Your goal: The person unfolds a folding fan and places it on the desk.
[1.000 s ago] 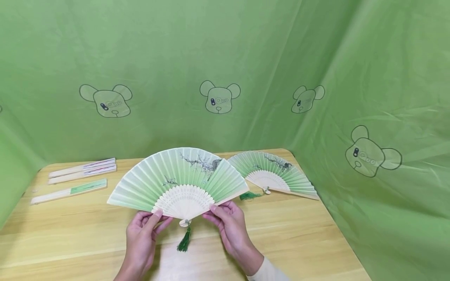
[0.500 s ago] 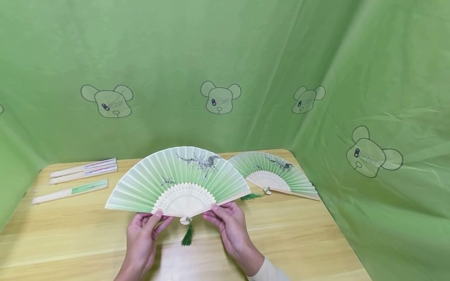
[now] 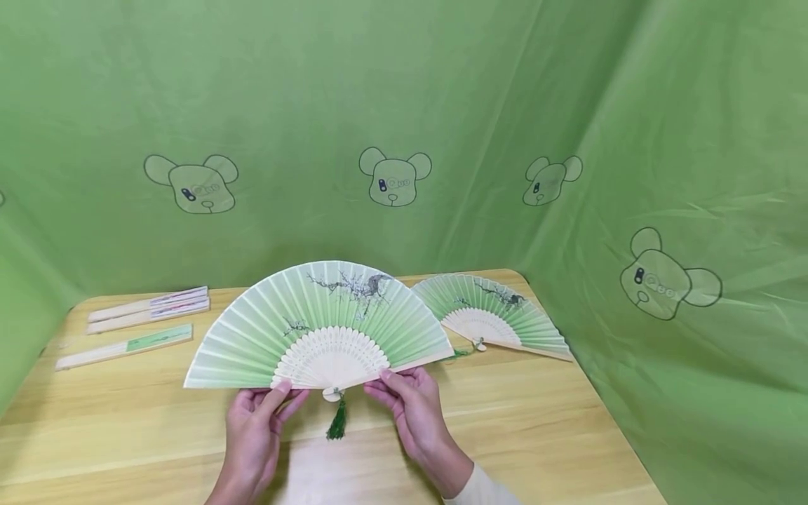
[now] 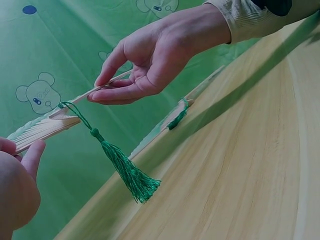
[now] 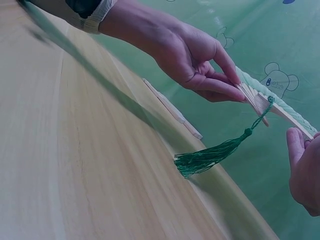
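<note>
Spread wide above the table, a green-and-white folding fan with a dark blossom-branch print is held by its lower edges. My left hand pinches the left guard stick, thumb in front and fingers behind. My right hand pinches the right guard stick likewise. From the pivot between the hands hangs a dark green tassel, which dangles free in the left wrist view as well. Behind the right side of this fan, a second spread green fan lies on the table, partly covered in the head view.
At the back left of the wooden table lie a folded fan with a green section and two folded fans with purplish patterns. Green cloth walls printed with bear heads stand close behind and at both sides.
The held fan has spread a little wider, its left edge dropping lower and its right tip reaching slightly farther right. Its pivot and tassel have risen slightly. Both hands stay nearly in place.
</note>
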Demonstrator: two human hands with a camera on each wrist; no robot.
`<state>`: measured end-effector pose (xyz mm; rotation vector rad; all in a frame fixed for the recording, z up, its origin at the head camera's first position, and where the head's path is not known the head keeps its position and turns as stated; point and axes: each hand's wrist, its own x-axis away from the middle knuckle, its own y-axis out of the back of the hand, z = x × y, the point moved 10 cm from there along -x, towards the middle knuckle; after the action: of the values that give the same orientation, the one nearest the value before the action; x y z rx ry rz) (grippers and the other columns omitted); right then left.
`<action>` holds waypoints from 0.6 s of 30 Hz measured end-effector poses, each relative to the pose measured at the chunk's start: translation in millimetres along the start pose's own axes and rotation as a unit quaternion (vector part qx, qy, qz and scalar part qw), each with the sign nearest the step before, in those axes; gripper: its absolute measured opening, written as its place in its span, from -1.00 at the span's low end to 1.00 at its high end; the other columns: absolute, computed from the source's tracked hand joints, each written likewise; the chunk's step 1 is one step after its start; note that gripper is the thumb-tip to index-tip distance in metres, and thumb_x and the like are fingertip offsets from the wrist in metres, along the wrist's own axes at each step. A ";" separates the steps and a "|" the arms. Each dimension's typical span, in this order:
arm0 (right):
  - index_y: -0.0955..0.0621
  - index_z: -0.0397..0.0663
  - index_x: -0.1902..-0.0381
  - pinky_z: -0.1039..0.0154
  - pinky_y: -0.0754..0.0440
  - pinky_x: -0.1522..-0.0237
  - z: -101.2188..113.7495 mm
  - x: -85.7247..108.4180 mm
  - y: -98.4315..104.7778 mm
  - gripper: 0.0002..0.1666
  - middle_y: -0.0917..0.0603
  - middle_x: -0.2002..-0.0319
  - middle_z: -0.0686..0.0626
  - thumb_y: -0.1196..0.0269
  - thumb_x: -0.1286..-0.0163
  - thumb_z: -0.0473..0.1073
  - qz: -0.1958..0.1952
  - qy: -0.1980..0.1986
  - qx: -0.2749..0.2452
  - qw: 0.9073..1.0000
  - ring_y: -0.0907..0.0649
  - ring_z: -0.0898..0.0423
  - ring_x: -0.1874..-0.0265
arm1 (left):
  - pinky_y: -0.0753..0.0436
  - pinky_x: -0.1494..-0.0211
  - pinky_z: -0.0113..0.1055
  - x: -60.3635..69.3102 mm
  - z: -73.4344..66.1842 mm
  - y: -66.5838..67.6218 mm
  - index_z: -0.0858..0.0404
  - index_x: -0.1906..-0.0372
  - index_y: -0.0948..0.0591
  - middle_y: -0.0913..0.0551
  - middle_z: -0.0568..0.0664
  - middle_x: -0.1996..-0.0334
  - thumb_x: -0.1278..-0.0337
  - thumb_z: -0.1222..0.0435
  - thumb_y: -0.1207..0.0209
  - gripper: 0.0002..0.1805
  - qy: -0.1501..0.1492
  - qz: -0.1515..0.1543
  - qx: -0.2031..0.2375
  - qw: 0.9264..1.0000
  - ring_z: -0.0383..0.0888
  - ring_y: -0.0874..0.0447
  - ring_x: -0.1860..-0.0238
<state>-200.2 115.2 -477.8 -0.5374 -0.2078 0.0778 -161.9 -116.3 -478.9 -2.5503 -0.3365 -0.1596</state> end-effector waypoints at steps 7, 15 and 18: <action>-0.30 -0.41 -0.20 0.18 -0.83 -0.13 -1.7 -0.5 -1.1 -0.54 -0.70 0.22 -0.09 -0.21 -0.46 -0.38 0.004 -0.003 -0.004 1.000 -0.77 0.09 0.23 | -0.74 -0.25 -0.29 -0.1 -0.1 -0.4 0.36 -0.30 -0.26 -0.69 -0.01 -0.07 -0.49 0.47 -0.10 -0.58 0.000 -0.004 0.023 1.000 -0.11 -0.80 -0.06; -0.28 -0.38 -0.22 0.17 -0.83 -0.12 -1.3 -1.3 0.6 -0.53 -0.70 0.21 -0.08 -0.18 -0.47 -0.41 -0.002 0.002 -0.013 1.000 -0.77 0.09 0.23 | -0.74 -0.25 -0.28 1.0 1.7 2.1 0.34 -0.28 -0.27 -0.66 0.01 -0.08 -0.47 0.48 -0.12 -0.58 0.004 -0.022 0.022 1.000 -0.11 -0.80 -0.07; -0.28 -0.35 -0.24 0.17 -0.84 -0.11 0.9 -1.8 2.8 -0.53 -0.70 0.18 -0.08 -0.18 -0.46 -0.42 -0.010 0.011 -0.015 1.000 -0.76 0.09 0.22 | -0.75 -0.25 -0.25 0.7 2.6 3.3 0.29 -0.30 -0.28 -0.64 0.02 -0.09 -0.44 0.51 -0.13 -0.55 0.006 -0.031 0.023 0.999 -0.10 -0.79 -0.08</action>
<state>-202.1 117.7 -478.8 -0.5650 -0.1929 0.0496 -160.2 -117.5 -482.6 -2.4944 -0.4103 -0.1896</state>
